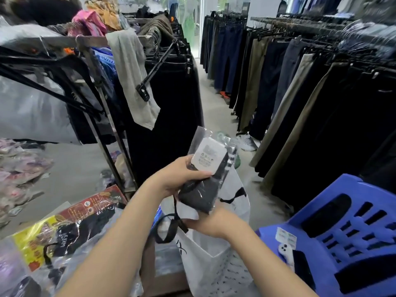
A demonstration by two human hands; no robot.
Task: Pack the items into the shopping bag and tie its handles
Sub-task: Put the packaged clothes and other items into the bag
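A clear plastic pack of black socks [202,189] with a white label card is held above the mouth of a white shopping bag [214,254] with black handles [169,230]. My left hand [182,176] grips the pack from the left, thumb across its front. My right hand [211,224] is below it at the bag's rim, holding the bag's edge and touching the pack's lower end. The bag stands open low in the middle of the view.
Packaged garments in red and yellow wrappers [64,228] lie at lower left. A blue plastic chair [342,232] with a white phone [286,252] stands at lower right. Racks of hanging trousers [300,82] line both sides of the floor aisle [216,103].
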